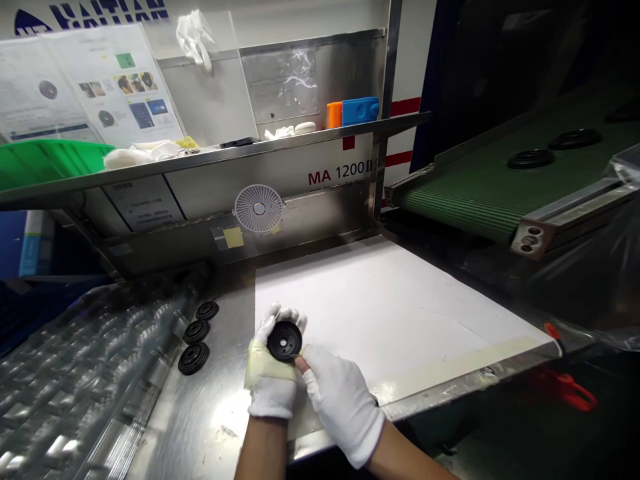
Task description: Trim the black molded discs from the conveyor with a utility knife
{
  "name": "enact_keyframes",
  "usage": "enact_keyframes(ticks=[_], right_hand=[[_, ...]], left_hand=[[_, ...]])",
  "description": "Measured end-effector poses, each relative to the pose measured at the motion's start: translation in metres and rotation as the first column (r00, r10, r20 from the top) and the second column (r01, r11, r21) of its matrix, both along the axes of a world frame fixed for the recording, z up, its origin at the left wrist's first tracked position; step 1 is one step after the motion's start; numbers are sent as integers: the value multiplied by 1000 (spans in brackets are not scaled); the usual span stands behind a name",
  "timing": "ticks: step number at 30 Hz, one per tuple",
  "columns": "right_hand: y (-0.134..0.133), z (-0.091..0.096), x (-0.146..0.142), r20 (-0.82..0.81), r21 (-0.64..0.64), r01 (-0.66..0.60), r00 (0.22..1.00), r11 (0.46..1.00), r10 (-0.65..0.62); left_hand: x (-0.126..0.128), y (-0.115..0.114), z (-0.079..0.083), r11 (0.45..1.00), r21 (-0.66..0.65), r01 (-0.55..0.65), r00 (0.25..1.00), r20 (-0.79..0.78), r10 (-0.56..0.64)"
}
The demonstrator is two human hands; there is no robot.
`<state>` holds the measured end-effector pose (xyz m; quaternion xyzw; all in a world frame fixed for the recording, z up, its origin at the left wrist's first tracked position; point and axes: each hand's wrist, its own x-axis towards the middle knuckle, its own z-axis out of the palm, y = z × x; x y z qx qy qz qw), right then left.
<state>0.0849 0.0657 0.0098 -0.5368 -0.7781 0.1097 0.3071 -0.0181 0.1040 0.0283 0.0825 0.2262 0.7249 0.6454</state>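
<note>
My left hand (270, 377), in a white glove with tape across the palm, curls around a round black plastic disc (285, 341) with a small hole in its middle. My right hand (340, 400), also gloved in white, pinches the disc's lower right edge with thumb and forefinger. Both hands hover over the steel bench at the left edge of a white sheet (390, 313). Three more black discs (195, 337) lie in a row on the steel to the left of my hands.
A clear plastic tray sheet (85, 387) covers the left of the bench. A green conveyor belt (500, 187) at the right carries black discs (531, 159). A shelf (215, 157) above holds rags, a green bin and orange and blue blocks. A white fan-like disc (259, 208) hangs on the back panel. Red-handled cutters (570, 387) lie at the right.
</note>
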Motion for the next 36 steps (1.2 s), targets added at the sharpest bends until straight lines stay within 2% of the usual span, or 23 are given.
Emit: enact_keyframes(ticks=[2, 4, 7, 11, 13, 14, 17, 19, 25, 27, 29, 30, 34, 36], right_hand=[[2, 0, 4, -2, 8, -14, 1000, 1000, 14], [5, 0, 7, -9, 0, -7, 1000, 1000, 7], [7, 0, 7, -1, -6, 31, 1000, 1000, -31], [3, 3, 1, 15, -3, 18, 1000, 1000, -18], [1, 4, -1, 28, -9, 15, 999, 1000, -15], [1, 4, 0, 34, -7, 13, 999, 1000, -13], [5, 4, 6, 41, 12, -5, 999, 1000, 4], [8, 3, 9, 33, 20, -9, 999, 1000, 8], [5, 2, 4, 18, -4, 19, 1000, 1000, -19], [1, 4, 0, 16, -18, 5, 1000, 1000, -5], [-1, 6, -1, 17, -27, -2, 1000, 1000, 2], [-1, 6, -1, 18, -24, -9, 1000, 1000, 9], [4, 4, 5, 12, 8, -36, 999, 999, 36], [6, 2, 6, 9, 0, -10, 1000, 1000, 10]], left_hand=[[-4, -6, 3, 996, 7, 94, 992, -82, -93], [-6, -8, 5, 990, 21, 142, 985, -97, -140], [-3, -3, 6, 997, 19, 78, 995, -57, -77], [4, 5, 3, 999, -8, -41, 999, 30, 41], [4, 3, 2, 995, -2, -99, 995, 21, 99], [2, 0, 2, 996, 5, -88, 996, -9, 88], [-5, -8, 5, 996, -13, 88, 988, -130, -89], [-8, -10, 8, 987, -18, 162, 975, -149, -163], [-1, 4, 9, 998, -34, 43, 998, -42, -45], [2, 6, 7, 999, -25, -42, 999, -7, 42], [1, 3, 6, 994, 7, -107, 994, -35, 107], [-1, 0, 5, 996, 21, -90, 994, -67, 91], [-11, -8, 6, 987, 34, 155, 978, -147, -148], [-10, -8, 7, 987, 68, 149, 983, -120, -140]])
